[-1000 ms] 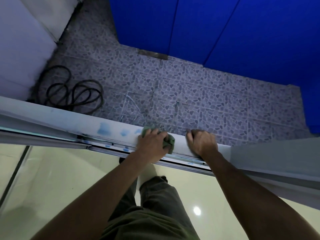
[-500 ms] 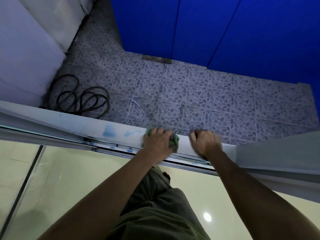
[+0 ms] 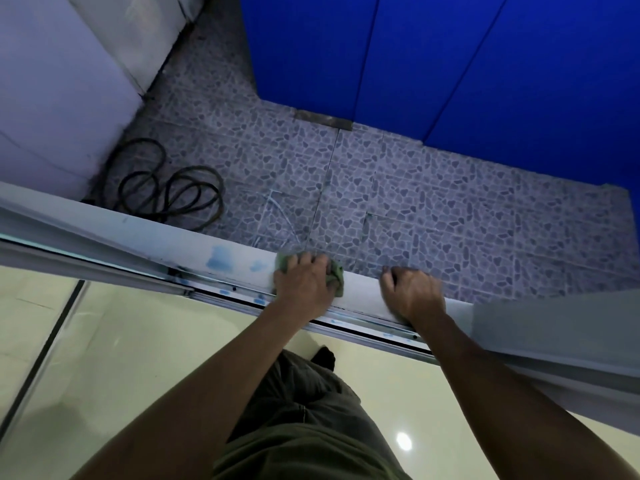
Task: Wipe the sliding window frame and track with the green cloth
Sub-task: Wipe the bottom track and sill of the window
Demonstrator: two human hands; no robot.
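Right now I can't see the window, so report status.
Left hand presses green cloth on frame. Right hand grips frame edge. Blue smudges left of cloth.

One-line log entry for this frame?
step: wiping frame | left hand: presses green cloth | right hand: grips frame edge | blue smudges: remain

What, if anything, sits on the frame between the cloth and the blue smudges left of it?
Nothing visible: the left hand presses the green cloth on the frame, and bare ledge runs to the blue smudges.
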